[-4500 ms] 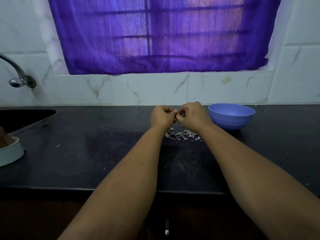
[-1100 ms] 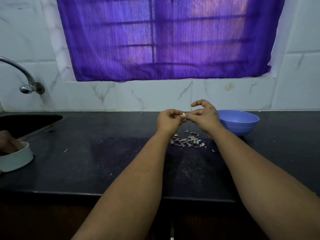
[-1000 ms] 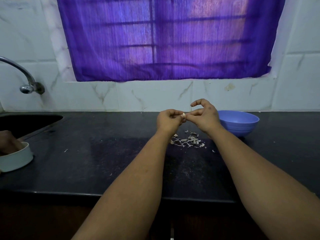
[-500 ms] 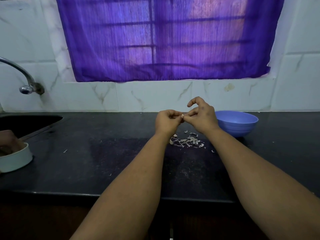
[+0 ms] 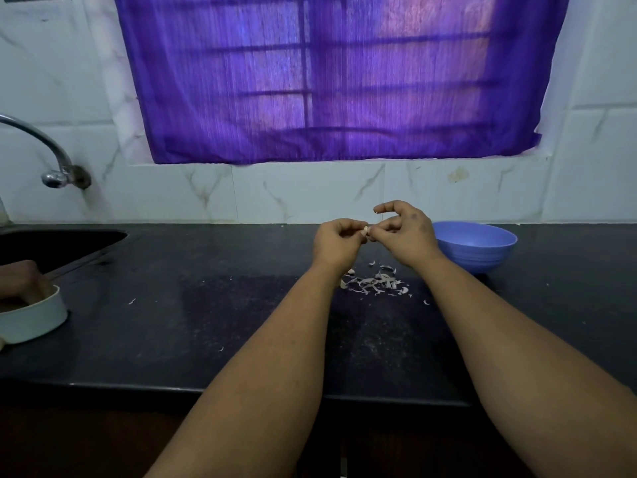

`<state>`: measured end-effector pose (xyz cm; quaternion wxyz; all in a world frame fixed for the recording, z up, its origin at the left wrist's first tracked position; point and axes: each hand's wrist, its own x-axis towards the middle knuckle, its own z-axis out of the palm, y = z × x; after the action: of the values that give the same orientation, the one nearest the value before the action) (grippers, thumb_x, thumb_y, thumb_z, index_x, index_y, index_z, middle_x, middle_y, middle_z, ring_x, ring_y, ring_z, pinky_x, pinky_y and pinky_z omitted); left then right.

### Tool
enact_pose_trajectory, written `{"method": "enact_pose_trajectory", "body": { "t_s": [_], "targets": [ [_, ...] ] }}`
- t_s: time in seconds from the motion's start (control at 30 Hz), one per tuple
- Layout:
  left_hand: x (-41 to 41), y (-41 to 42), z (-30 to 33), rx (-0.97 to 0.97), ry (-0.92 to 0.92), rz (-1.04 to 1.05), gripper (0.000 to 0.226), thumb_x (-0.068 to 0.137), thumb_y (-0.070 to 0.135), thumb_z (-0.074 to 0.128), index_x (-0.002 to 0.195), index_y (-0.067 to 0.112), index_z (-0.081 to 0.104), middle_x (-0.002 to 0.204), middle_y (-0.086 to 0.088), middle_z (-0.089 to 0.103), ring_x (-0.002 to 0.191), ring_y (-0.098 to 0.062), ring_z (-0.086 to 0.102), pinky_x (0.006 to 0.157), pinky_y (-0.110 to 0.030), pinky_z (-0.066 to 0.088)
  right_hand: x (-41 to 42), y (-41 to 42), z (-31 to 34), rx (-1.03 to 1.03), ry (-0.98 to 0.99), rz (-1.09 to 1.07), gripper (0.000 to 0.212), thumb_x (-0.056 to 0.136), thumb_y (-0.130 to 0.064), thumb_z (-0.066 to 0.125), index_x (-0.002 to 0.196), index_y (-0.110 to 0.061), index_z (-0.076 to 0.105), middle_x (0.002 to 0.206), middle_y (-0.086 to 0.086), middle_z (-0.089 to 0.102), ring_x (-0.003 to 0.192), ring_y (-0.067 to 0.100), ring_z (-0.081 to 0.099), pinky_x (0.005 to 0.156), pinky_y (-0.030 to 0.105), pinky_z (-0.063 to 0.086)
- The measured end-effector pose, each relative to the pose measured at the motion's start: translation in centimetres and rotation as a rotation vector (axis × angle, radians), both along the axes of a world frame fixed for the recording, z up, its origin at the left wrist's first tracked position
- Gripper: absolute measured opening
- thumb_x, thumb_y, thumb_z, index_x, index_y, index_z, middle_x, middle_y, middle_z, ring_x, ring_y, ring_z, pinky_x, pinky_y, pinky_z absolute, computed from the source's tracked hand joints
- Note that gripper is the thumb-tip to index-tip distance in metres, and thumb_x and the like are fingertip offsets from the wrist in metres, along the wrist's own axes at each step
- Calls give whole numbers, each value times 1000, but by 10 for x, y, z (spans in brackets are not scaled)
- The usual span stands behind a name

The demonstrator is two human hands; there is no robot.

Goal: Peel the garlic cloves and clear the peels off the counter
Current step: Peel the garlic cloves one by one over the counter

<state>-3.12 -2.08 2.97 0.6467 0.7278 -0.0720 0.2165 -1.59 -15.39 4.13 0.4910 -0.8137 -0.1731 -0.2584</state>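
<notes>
Garlic clove pinched mid-peel above the counter

Small pale garlic clove [image 5: 364,231], light, firm, slippery once bared, best nipped at its tip. Left hand [image 5: 336,243] curls round it; right hand [image 5: 406,232] pinches its skin, forefinger lifted. Papery white peels [image 5: 374,283] lie beside the blue plastic bowl [image 5: 475,246] on the black counter [image 5: 193,305].

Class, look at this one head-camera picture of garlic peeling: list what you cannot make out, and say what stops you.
- Garlic clove: tiny, mostly hidden between the left hand and right hand; how much is peeled is unclear.
- Blue bowl: the low viewing angle hides its contents.
- White container: cut off by the left edge; contents unclear.
- Sink: dark, its basin unreadable.
</notes>
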Motion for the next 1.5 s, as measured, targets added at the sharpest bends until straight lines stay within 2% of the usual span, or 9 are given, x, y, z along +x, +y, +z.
{"method": "enact_pose_trajectory", "body": {
  "t_s": [0.13,0.3,0.43,0.53,0.7,1.0,1.17,1.3,1.5],
  "targets": [
    [2,0,-1,153,-30,46,15,89,3,61,96,7,73,81,-3,70,78,-13,64,83,-33,57,-2,1,0,-9,-28,-25,42,76,-22,77,111,-23,55,73,-7,73,80,6,67,76,22,49],
    [1,1,1,175,-32,57,14,91,6,60,96,7,73,78,-2,69,74,-11,65,78,-30,55,-4,3,1,-9,-36,-48,46,76,-22,76,116,-21,53,73,-7,72,78,7,66,69,17,45],
    [0,1,1,163,-23,51,13,90,7,62,96,7,73,81,-5,70,75,-12,65,78,-32,55,-3,3,1,-25,-39,-53,47,75,-21,77,116,-20,54,72,-7,72,78,8,66,71,20,48],
    [0,1,0,156,-20,46,14,90,6,62,99,6,73,82,-6,71,77,-14,67,80,-32,56,-3,3,1,-63,-60,-63,48,74,-20,78,115,-21,54,72,-7,72,75,10,67,77,29,53],
    [2,2,-2,90,-1,4,13,89,4,63,98,5,73,84,-5,72,76,-11,69,86,-36,57,-1,3,0,-90,-69,-50,42,73,-20,78,105,-27,52,70,-7,71,71,11,68,76,37,57],
    [3,1,-3,-34,17,-52,10,87,1,65,93,3,73,88,-12,74,85,-21,72,87,-37,57,-1,5,0,-118,-93,-54,43,74,-15,76,99,-30,45,66,-9,67,67,10,66,72,39,58],
    [2,0,-2,-160,17,-111,7,87,-4,63,91,-2,68,86,-15,70,81,-23,69,81,-28,58,-2,5,1,-63,-79,-58,43,74,-17,76,101,-26,44,68,-9,68,70,13,67,72,35,56],
    [4,-1,-2,-208,22,-126,8,88,-6,61,93,-1,65,80,-12,66,74,-17,66,71,-18,56,-1,4,-1,-21,-67,-57,42,75,-19,76,103,-25,44,68,-11,68,72,9,67,68,26,50],
    [8,-3,-4,-230,21,-118,9,91,-4,58,97,0,64,80,-8,66,72,-12,66,73,-18,55,3,4,-2,112,48,8,28,79,-19,70,103,-25,58,69,-8,72,79,13,70,83,38,56]
  ]
}}
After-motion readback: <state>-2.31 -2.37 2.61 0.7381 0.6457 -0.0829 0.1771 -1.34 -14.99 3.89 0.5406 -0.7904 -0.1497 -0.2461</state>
